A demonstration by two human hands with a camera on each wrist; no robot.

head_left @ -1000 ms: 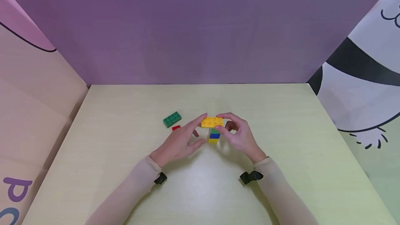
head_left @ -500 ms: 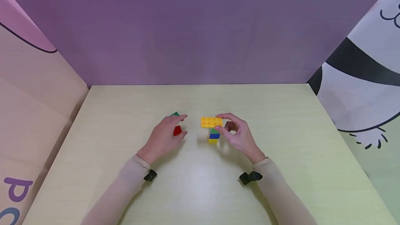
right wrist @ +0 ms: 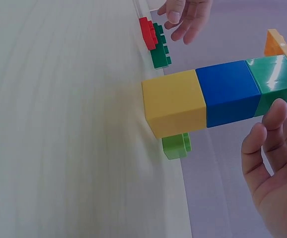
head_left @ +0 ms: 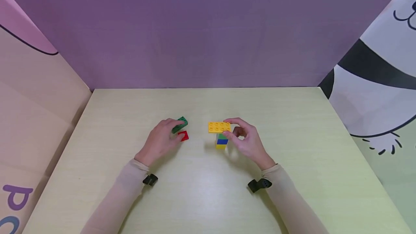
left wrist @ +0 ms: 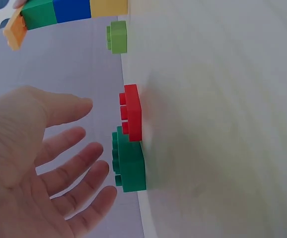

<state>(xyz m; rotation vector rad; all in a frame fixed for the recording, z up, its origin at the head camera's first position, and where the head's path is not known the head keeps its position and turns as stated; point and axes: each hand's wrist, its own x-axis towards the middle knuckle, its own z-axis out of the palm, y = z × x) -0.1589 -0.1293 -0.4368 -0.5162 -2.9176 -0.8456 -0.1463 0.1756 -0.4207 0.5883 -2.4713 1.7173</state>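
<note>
A tower of a yellow brick [right wrist: 176, 104], a blue brick [right wrist: 230, 94] and a green brick [right wrist: 272, 79] stands on the table. Across its top lies a flat yellow brick [head_left: 216, 127], overhanging to the left. My right hand [head_left: 249, 142] pinches that flat brick's right end between thumb and index finger. My left hand [head_left: 157, 142] hovers with fingers spread near a flat red brick [left wrist: 132, 113] and a dark green brick [left wrist: 132, 166]. In the left wrist view a gap shows between its fingertips and these bricks; nothing is in its grasp.
A small light green brick [right wrist: 175, 146] stands on the table behind the tower; the head view hides it. The pale tabletop [head_left: 208, 198] ends at a purple back wall [head_left: 208, 31], with printed panels at both sides.
My left hand has left the flat yellow brick and moved left to the red and dark green bricks. My right hand has stayed at the tower top.
</note>
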